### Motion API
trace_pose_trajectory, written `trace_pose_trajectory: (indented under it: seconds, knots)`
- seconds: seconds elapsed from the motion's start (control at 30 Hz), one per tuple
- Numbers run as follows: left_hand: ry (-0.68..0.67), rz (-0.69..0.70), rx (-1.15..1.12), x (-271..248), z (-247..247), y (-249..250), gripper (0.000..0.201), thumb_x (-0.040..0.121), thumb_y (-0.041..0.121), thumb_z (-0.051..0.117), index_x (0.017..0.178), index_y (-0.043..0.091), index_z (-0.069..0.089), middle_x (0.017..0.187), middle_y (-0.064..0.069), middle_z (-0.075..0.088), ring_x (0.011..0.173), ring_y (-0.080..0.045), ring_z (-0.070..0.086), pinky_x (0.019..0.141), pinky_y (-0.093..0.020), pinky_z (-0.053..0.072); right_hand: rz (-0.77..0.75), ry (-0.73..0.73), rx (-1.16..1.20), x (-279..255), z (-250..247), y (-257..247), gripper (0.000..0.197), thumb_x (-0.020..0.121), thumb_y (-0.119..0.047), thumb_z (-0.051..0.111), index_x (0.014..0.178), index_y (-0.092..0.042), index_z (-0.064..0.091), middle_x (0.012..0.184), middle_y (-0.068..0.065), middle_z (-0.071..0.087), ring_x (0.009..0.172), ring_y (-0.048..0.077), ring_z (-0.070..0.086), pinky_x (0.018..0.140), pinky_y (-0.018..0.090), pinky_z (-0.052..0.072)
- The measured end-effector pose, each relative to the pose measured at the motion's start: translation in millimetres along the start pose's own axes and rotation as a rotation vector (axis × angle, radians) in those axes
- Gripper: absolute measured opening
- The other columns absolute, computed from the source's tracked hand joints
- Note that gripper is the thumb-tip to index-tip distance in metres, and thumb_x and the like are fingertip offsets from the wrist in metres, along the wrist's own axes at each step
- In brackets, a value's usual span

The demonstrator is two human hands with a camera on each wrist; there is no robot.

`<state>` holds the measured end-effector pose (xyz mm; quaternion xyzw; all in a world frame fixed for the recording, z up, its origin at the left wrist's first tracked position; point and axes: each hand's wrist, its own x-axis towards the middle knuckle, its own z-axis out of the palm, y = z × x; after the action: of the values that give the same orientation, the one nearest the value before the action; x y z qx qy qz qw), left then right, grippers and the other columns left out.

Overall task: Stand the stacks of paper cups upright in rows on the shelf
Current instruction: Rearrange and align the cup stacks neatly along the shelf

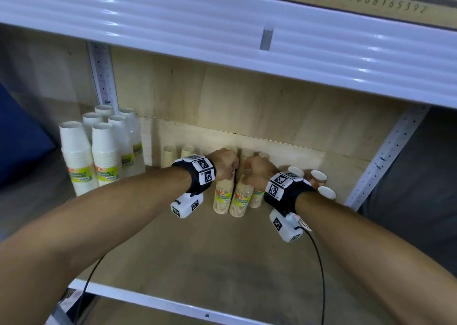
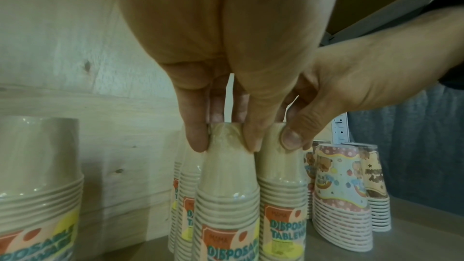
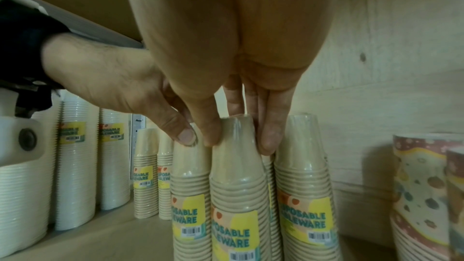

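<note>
Two plastic-wrapped stacks of tan paper cups stand upright side by side on the wooden shelf (image 1: 222,255). My left hand (image 1: 226,166) pinches the top of the left tan stack (image 1: 223,196) from above; the left wrist view shows its fingers and thumb closed around the top of that stack (image 2: 226,176). My right hand (image 1: 254,173) grips the top of the right tan stack (image 1: 241,199) the same way, its fingertips (image 3: 267,144) curled round the stack's top cup (image 3: 237,158). Another tan stack (image 3: 301,166) stands just right of it.
Tall white cup stacks (image 1: 81,159) fill the shelf's left end, and two short tan stacks (image 1: 170,156) stand at the back. Patterned cup stacks (image 1: 319,176) sit at the right by the metal upright (image 1: 385,159). A white upper shelf (image 1: 222,27) hangs low overhead.
</note>
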<state>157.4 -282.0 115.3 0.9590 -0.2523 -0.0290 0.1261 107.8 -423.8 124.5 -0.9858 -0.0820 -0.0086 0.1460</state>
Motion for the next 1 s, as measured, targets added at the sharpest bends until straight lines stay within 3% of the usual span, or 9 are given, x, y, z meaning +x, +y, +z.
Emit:
trace_pose_trajectory:
  seconds: [0.2, 0.3, 0.33, 0.4, 0.47, 0.57, 0.67, 0.83, 1.0]
  knots:
    - [0.008, -0.016, -0.008, 0, -1, -3, 0.032, 0.086, 0.016, 0.071, 0.117, 0.012, 0.066, 0.112, -0.007, 0.066, 0.100, -0.024, 0.062, 0.074, -0.024, 0.041, 0.021, 0.023, 0.021, 3, 4, 2, 0.009, 0.083, -0.014, 0.065, 0.091, -0.014, 0.061, 0.072, -0.009, 0.046, 0.079, 0.019, 0.054, 0.055, 0.023, 0.035]
    - [0.027, -0.017, -0.012, -2, -4, -5, 0.032, 0.085, 0.022, 0.071, 0.116, 0.017, 0.065, 0.115, -0.006, 0.064, 0.102, -0.024, 0.061, 0.076, -0.026, 0.044, 0.051, 0.026, 0.020, 5, 2, 1, 0.006, 0.085, -0.017, 0.063, 0.082, -0.019, 0.058, 0.077, -0.006, 0.052, 0.083, 0.020, 0.054, 0.065, 0.025, 0.039]
    - [0.035, -0.017, -0.013, -2, -6, -6, 0.030, 0.085, 0.024, 0.071, 0.114, 0.018, 0.066, 0.115, -0.005, 0.064, 0.102, -0.023, 0.060, 0.077, -0.027, 0.046, 0.050, 0.030, 0.018, 5, 0, 0, 0.003, 0.085, -0.018, 0.063, 0.087, -0.017, 0.060, 0.083, -0.003, 0.055, 0.086, 0.019, 0.054, 0.070, 0.026, 0.041]
    - [0.054, -0.018, -0.013, -5, -13, -8, 0.029, 0.085, 0.027, 0.071, 0.113, 0.018, 0.067, 0.114, -0.005, 0.063, 0.101, -0.023, 0.060, 0.080, -0.030, 0.050, 0.062, 0.039, 0.015, 7, -5, -3, 0.023, 0.081, -0.021, 0.066, 0.103, -0.014, 0.064, 0.096, 0.001, 0.059, 0.092, 0.020, 0.056, 0.077, 0.029, 0.046]
    - [0.077, -0.013, -0.002, -7, -22, -10, 0.035, 0.084, 0.031, 0.072, 0.116, 0.018, 0.067, 0.114, -0.005, 0.062, 0.103, -0.024, 0.059, 0.085, -0.032, 0.050, 0.077, 0.058, 0.014, 10, -11, -7, 0.032, 0.077, -0.027, 0.068, 0.107, -0.017, 0.064, 0.104, 0.002, 0.062, 0.096, 0.024, 0.060, 0.083, 0.034, 0.052]
    - [0.108, -0.030, 0.014, -10, -36, -18, 0.039, 0.087, 0.035, 0.069, 0.122, 0.021, 0.063, 0.121, -0.004, 0.057, 0.108, -0.023, 0.056, 0.087, -0.029, 0.046, 0.079, 0.061, 0.020, 13, -21, -17, 0.031, 0.077, -0.034, 0.066, 0.103, -0.018, 0.064, 0.100, 0.004, 0.063, 0.090, 0.024, 0.062, 0.080, 0.038, 0.055]
    - [0.129, -0.068, 0.035, -14, -50, -30, 0.038, 0.089, 0.033, 0.067, 0.125, 0.022, 0.060, 0.124, -0.004, 0.054, 0.111, -0.023, 0.055, 0.087, -0.027, 0.044, 0.045, 0.089, 0.013, 21, -25, -27, 0.033, 0.078, -0.039, 0.066, 0.105, -0.020, 0.062, 0.104, 0.004, 0.064, 0.090, 0.022, 0.062, 0.078, 0.034, 0.053]
    - [0.144, -0.147, 0.057, -24, -69, -55, 0.042, 0.087, 0.035, 0.068, 0.126, 0.022, 0.059, 0.125, -0.004, 0.053, 0.110, -0.023, 0.055, 0.082, -0.027, 0.043, -0.011, 0.105, 0.019, 37, -24, -49, 0.040, 0.081, -0.030, 0.067, 0.118, -0.015, 0.059, 0.112, 0.007, 0.063, 0.097, 0.023, 0.060, 0.072, 0.026, 0.042]
    - [0.142, -0.244, 0.068, -32, -72, -81, 0.047, 0.086, 0.034, 0.071, 0.129, 0.021, 0.056, 0.125, -0.004, 0.053, 0.114, -0.024, 0.055, 0.090, -0.030, 0.047, -0.065, 0.111, 0.022, 52, -14, -75, 0.043, 0.082, -0.032, 0.069, 0.121, -0.015, 0.059, 0.120, 0.006, 0.060, 0.106, 0.023, 0.059, 0.082, 0.028, 0.048]
